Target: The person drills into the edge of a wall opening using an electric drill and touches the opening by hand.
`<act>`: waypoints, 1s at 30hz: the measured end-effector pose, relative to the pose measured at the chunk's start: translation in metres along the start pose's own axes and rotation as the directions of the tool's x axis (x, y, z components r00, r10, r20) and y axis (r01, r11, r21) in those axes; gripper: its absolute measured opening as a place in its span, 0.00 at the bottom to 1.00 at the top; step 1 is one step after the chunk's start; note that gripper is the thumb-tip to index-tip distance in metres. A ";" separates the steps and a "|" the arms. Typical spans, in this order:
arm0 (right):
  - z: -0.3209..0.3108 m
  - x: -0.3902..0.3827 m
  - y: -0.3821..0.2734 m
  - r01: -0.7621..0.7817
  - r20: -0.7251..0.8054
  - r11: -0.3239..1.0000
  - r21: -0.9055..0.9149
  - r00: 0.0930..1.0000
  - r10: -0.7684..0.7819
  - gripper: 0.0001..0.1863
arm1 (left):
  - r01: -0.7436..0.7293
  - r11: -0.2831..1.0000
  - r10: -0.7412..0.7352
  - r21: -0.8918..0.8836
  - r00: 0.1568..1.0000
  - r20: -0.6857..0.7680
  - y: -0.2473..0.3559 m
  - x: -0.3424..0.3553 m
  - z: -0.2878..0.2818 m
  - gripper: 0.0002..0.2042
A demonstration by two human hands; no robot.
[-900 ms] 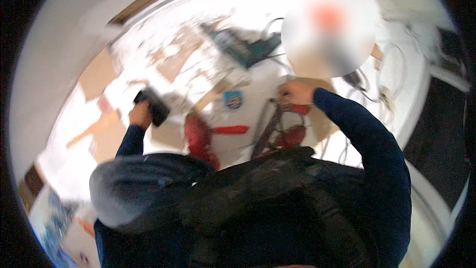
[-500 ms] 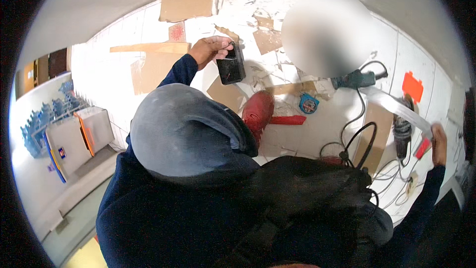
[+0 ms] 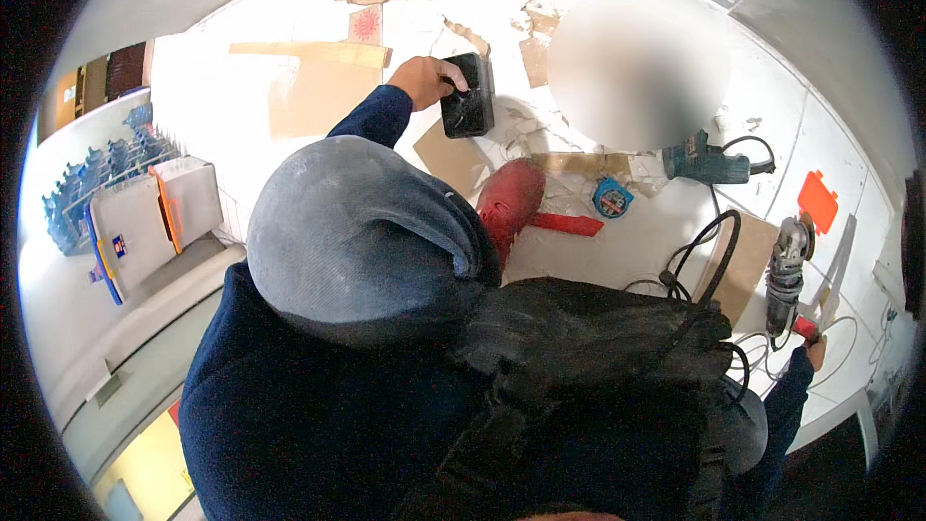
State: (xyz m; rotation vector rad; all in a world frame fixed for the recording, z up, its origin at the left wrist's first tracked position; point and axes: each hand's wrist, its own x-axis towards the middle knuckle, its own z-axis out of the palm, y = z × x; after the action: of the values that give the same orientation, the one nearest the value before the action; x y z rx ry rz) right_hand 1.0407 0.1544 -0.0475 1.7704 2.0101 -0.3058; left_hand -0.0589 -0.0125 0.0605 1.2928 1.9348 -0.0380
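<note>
White floor (image 3: 641, 246) was bounded on the upper right by a pale wall (image 3: 830, 48), whose foot curved along the picture's rim. Around the black tray (image 3: 470, 118), room was limited: a cardboard piece (image 3: 449, 162) lay just below it, a larger cardboard sheet (image 3: 311, 101) to its left, and white debris to its right. A blurred round patch farther right hid part of the floor. A red shoe (image 3: 513, 195) stood below the tray, with a red strip (image 3: 569, 224) beside it; bare floor showed between this strip and the cables at right. A blue tape measure (image 3: 612, 198) lay near the strip, a teal power tool (image 3: 707, 159) beyond it. Right side more crowded: angle grinder (image 3: 785, 280), orange plate (image 3: 818, 199) and a long grey blade (image 3: 841, 256) lay near one another. Grip, left hand (image 3: 426, 83): narrow, fingers over the tray's left edge, holding it; whether its base touched the floor could not be told. Grip, right hand (image 3: 818, 354): at the red piece (image 3: 805, 329) near the blade's lower end, mostly hidden by its small size and the sleeve; closure could not be determined.
</note>
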 end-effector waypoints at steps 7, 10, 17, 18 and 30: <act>-0.103 0.054 -0.164 0.021 -0.817 0.972 0.234 0.546 0.185 0.21 | -0.108 0.904 0.173 0.413 0.977 -0.123 0.016 -0.022 0.061 0.07; -0.168 0.057 -0.326 0.403 -0.744 0.899 0.173 0.652 -0.149 0.17 | -0.085 0.859 0.195 0.505 0.966 -0.170 0.014 -0.029 0.071 0.05; -0.191 0.012 -0.505 0.675 -0.168 0.725 0.136 0.737 -0.655 0.42 | -0.178 0.833 0.274 0.524 0.955 -0.110 0.017 -0.007 0.079 0.04; -0.177 0.009 -0.516 0.677 -0.098 0.736 0.014 0.733 -0.673 0.44 | -0.137 0.820 0.206 0.556 0.977 -0.063 0.015 -0.012 0.075 0.04; -0.175 0.024 -0.558 0.706 -0.066 0.678 -0.207 0.681 -0.729 0.50 | -0.148 0.828 0.226 0.541 0.971 -0.080 0.020 -0.006 0.088 0.07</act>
State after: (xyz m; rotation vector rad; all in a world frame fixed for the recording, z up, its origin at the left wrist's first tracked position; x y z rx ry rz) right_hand 0.4600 0.1664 0.0264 0.8255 2.6887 -0.2349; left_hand 0.0097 -0.0450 0.0111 1.8938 1.9776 -0.4249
